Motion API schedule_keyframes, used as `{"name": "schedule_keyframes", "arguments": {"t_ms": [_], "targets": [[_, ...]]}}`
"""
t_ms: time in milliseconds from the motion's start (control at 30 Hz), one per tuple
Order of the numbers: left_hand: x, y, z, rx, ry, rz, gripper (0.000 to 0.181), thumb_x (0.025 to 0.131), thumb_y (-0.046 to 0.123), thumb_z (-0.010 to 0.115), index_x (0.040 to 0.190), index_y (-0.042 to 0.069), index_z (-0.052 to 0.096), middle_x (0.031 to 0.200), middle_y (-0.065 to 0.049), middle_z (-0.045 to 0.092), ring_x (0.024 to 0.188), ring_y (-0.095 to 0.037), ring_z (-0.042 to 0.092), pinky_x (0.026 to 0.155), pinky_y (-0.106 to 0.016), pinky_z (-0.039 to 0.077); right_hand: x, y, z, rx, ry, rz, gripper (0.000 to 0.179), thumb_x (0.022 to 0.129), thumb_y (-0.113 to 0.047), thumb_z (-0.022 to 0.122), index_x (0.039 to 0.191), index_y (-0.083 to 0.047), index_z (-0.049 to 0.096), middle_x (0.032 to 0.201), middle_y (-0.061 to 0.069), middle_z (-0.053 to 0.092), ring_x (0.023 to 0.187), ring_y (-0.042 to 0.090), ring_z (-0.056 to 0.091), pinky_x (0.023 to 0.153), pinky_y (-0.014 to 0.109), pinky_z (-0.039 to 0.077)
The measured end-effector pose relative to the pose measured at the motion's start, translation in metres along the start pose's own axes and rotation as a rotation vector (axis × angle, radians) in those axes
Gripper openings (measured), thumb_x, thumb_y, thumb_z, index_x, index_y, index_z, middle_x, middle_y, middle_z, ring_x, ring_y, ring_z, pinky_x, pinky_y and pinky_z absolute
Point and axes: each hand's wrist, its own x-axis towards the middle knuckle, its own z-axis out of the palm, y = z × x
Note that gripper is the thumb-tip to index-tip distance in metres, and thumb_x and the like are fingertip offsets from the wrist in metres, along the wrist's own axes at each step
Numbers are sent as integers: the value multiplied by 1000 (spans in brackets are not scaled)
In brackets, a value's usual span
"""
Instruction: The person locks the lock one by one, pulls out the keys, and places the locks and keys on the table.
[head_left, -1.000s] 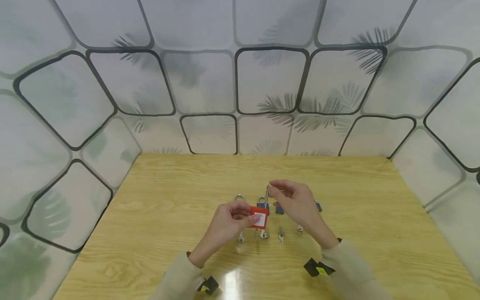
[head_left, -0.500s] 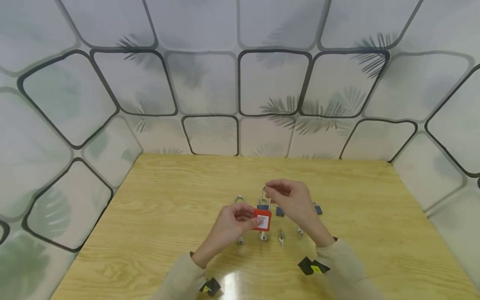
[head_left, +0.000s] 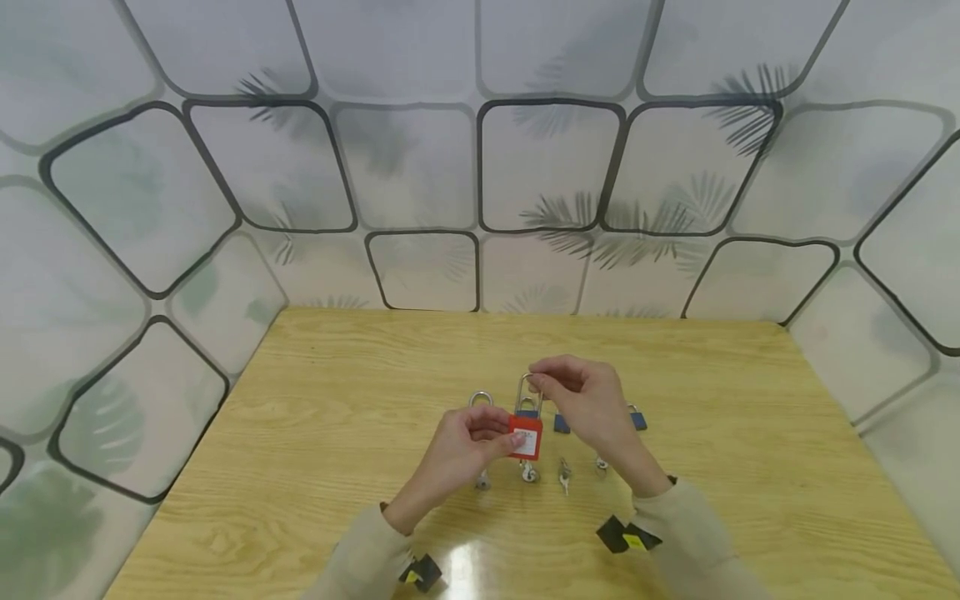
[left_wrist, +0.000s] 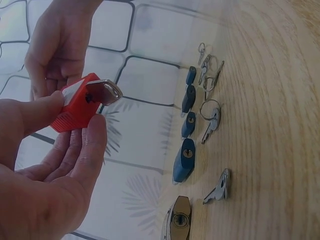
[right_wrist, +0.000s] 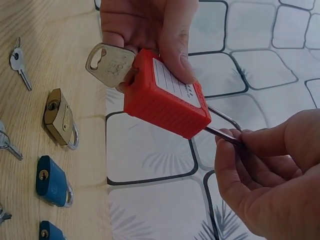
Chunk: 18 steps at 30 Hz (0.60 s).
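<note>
A red padlock (head_left: 533, 423) with a white label (right_wrist: 170, 80) is held up above the table in my left hand (head_left: 465, 442). My left thumb presses the label side, with the fingers on the opposite side. A silver key (right_wrist: 112, 65) sticks out of its keyhole end. My right hand (head_left: 588, 404) pinches the curved top of the metal shackle (right_wrist: 224, 134) between thumb and fingertips. Both shackle legs run toward the red body. Whether both are seated in it I cannot tell.
On the wooden table (head_left: 360, 358) stands a brass padlock (right_wrist: 58, 117) in a row with several blue padlocks (left_wrist: 183, 159). Loose keys (left_wrist: 218, 187), some on rings, lie in front of that row. A patterned cloth wall (head_left: 420, 267) encloses the back and sides.
The shackle, seen edge-on a second ago, has turned to face the head view. The red padlock and right hand shifted slightly then; the last half second shows hardly any movement.
</note>
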Motion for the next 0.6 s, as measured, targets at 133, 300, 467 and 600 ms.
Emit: {"name": "schedule_keyframes", "arguments": {"t_ms": [133,300,467,600], "targets": [[0,-2,-1,-6,-1,14,31,90,20,80,112,1,70,106,-13,73,89,-16,71,80,-24,58,-1,0,0,-1,-3,-31,14,98,-10,69,108,-3,75,100,12,78,88,12,74,79,21,60],[-1,-3,-1,-6,-1,31,30,90,20,80,112,1,70,107,-13,74,89,-16,71,80,-23,58,-2,2,1,5,-7,-51,12,98,-8,69,106,-3,76,99,14,79,88,15,75,79,22,61],[-1,-2,-1,-4,7,36,30,90,20,80,112,2,70,107,-13,73,89,-16,70,80,-23,58,-3,1,1,13,-15,-61,12,98,-9,69,106,-3,76,98,13,79,84,4,72,80,23,60],[-1,0,-1,-7,9,41,29,90,19,79,111,1,71,105,-14,74,88,-16,71,79,-23,58,-5,0,1,11,-21,-57,13,98,-11,69,107,-4,76,99,12,79,84,2,72,79,20,59]]}}
